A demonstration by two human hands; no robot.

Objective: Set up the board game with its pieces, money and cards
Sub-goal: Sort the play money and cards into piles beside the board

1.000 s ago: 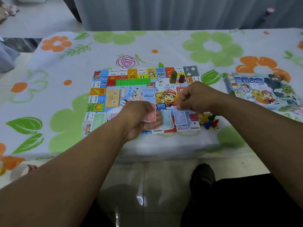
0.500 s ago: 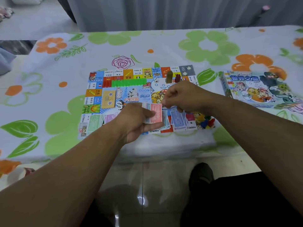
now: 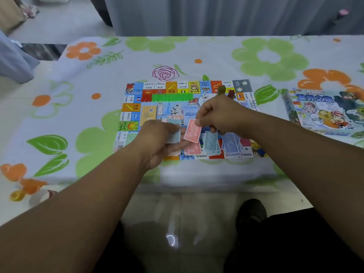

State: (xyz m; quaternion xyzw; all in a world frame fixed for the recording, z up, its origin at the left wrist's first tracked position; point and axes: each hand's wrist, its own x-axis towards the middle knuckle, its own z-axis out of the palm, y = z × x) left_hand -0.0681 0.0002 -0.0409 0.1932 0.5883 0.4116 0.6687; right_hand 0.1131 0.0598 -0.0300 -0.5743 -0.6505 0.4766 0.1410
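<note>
The colourful game board (image 3: 171,89) lies flat near the table's front edge. My left hand (image 3: 159,142) holds a small stack of play money (image 3: 174,134) over the board's front left part. My right hand (image 3: 218,117) pinches a single red banknote (image 3: 192,131) just right of that stack. Below the note, piles of red notes (image 3: 194,148), light blue notes (image 3: 211,143) and purple-blue notes (image 3: 230,143) lie side by side on the board's front row. A row of green houses (image 3: 172,97) and a yellow card deck (image 3: 147,115) sit on the board. Two pawns (image 3: 221,90) stand behind my right hand.
The game box (image 3: 323,111) lies on the flowered tablecloth (image 3: 78,115) to the right of the board. Small coloured pieces (image 3: 260,152) sit at the board's front right corner. The table's front edge runs just below the board; my legs and a shoe are under it.
My right hand has drawn a red note off the stack in my left hand and moved it right, above the red pile. The view has shifted slightly.
</note>
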